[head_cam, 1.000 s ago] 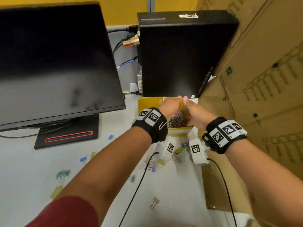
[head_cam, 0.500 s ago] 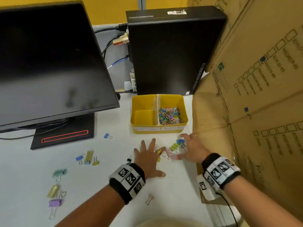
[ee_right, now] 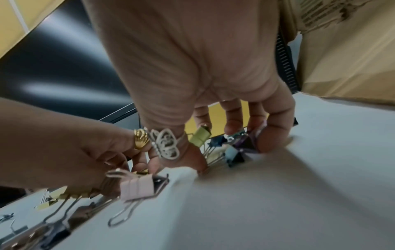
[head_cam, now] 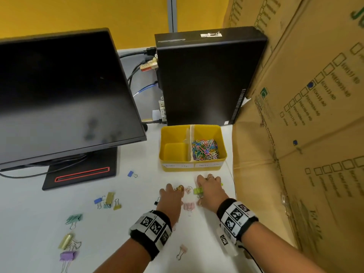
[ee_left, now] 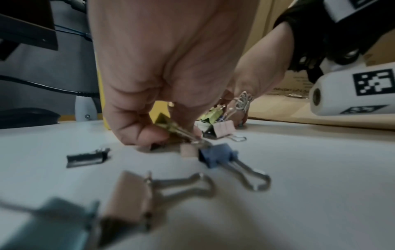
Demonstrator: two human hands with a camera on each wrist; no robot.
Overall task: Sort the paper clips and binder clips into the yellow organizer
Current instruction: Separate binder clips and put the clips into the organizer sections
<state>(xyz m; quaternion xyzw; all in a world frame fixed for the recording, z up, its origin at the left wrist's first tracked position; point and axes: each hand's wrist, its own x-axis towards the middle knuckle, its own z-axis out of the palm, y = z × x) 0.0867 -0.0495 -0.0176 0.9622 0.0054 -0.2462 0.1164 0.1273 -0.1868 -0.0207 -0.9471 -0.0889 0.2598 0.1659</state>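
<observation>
Yellow wall [head_cam: 98,14], white desk [head_cam: 29,203], black monitor [head_cam: 59,95], computer tower [head_cam: 206,75], cardboard boxes [head_cam: 305,134]

Both hands lie low on the white desk [head_cam: 35,209] just in front of the yellow organizer [head_cam: 223,154]: the left hand [head_cam: 171,199] and the right hand [head_cam: 210,189] side by side among loose binder clips [head_cam: 189,206]. Coloured paper clips [head_cam: 205,149] fill the organizer's right compartment (the left one holds none). More binder clips lie scattered near the monitor [head_cam: 65,95]
</observation>
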